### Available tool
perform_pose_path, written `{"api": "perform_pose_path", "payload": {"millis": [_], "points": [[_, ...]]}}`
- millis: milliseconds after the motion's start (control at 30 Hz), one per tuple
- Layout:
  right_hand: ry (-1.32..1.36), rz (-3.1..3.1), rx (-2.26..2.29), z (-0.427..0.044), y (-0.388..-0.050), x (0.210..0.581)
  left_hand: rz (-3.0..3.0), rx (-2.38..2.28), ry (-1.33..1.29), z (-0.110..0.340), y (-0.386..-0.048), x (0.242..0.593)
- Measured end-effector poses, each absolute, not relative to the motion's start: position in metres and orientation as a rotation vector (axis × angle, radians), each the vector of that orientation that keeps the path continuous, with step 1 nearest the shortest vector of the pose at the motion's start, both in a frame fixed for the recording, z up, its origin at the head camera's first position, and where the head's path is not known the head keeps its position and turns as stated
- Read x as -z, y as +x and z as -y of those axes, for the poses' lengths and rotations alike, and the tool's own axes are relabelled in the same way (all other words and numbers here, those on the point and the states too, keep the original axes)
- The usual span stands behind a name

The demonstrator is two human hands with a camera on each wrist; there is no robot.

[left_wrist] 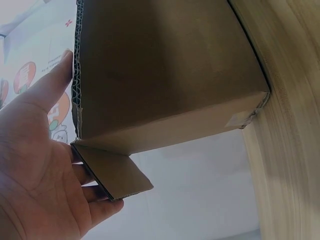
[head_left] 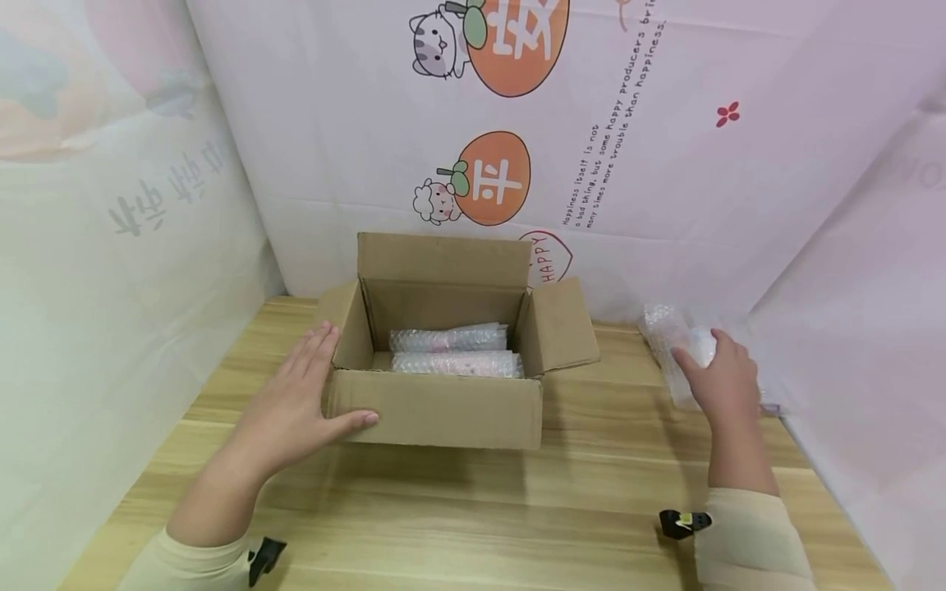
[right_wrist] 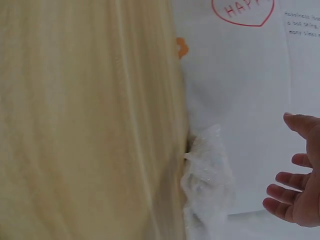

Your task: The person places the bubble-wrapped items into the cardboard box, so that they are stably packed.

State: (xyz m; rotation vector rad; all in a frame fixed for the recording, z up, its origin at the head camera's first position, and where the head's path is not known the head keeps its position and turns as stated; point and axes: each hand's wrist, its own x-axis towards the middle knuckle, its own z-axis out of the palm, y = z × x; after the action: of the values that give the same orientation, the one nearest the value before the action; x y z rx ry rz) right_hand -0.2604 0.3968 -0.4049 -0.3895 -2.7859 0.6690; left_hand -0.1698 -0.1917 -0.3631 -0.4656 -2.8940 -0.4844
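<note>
An open cardboard box (head_left: 436, 410) stands on the table, with two bubble-wrapped bundles (head_left: 458, 364) lying side by side inside. My left hand (head_left: 288, 410) rests on the box's left side and left flap, fingers extended, thumb over the front flap; the left wrist view shows the fingers behind the small flap (left_wrist: 117, 172). My right hand (head_left: 724, 377) is at the bubble-wrapped items (head_left: 668, 345) at the table's right, thumb and fingers spread around a whitish one; contact is unclear. In the right wrist view the hand (right_wrist: 302, 175) is spread beside bubble wrap (right_wrist: 210, 175).
A printed white cloth (head_left: 628, 164) hangs behind the wooden table (head_left: 414, 517), with more pale cloth at the left (head_left: 133, 246) and right. The box's right flap (head_left: 565, 324) sticks outward toward the right.
</note>
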Motion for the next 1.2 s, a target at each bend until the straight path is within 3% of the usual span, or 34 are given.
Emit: {"api": "perform_pose_path", "payload": {"millis": [600, 1200], "points": [[-0.468, 3.126, -0.526, -0.412, -0.264, 0.443, 2.912, 0.479, -0.482, 0.192, -0.170, 0.360], [-0.425, 3.008, -0.723, -0.410, -0.260, 0.430, 2.996, 0.501, -0.546, 0.202, -0.170, 0.346]]}}
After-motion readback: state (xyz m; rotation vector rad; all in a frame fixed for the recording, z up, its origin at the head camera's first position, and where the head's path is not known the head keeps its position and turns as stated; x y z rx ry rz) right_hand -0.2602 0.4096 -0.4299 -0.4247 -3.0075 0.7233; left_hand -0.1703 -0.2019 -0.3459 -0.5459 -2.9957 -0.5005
